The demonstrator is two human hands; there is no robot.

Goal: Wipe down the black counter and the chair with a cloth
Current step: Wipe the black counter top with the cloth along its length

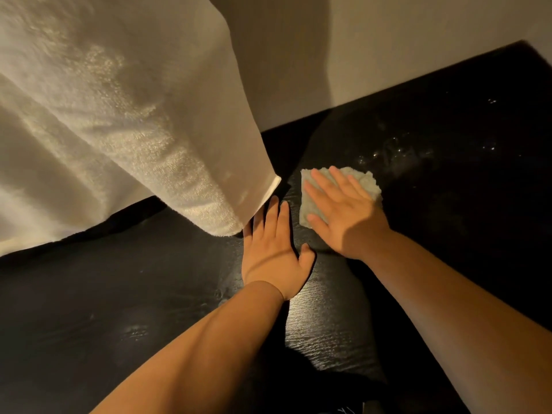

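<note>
Fingers (343, 180) of the right hand (349, 216) lie straight, pressing the pale green folded terry cloth (370, 183) onto the black wood-grain counter (448, 189), just right of the large cream hanging towel (119, 130). The left hand (271, 252) rests flat, fingertips at that towel's hem; open counter extends right of it.

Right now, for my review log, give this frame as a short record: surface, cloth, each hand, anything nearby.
surface: black counter, wood grain, pale specks far right
cloth: small pale cloth, flat on counter
right: right hand presses cloth, fingers straight
left: left hand flat on counter beside cloth
nearby: white towel hanging at left, corner by left fingertips
</note>
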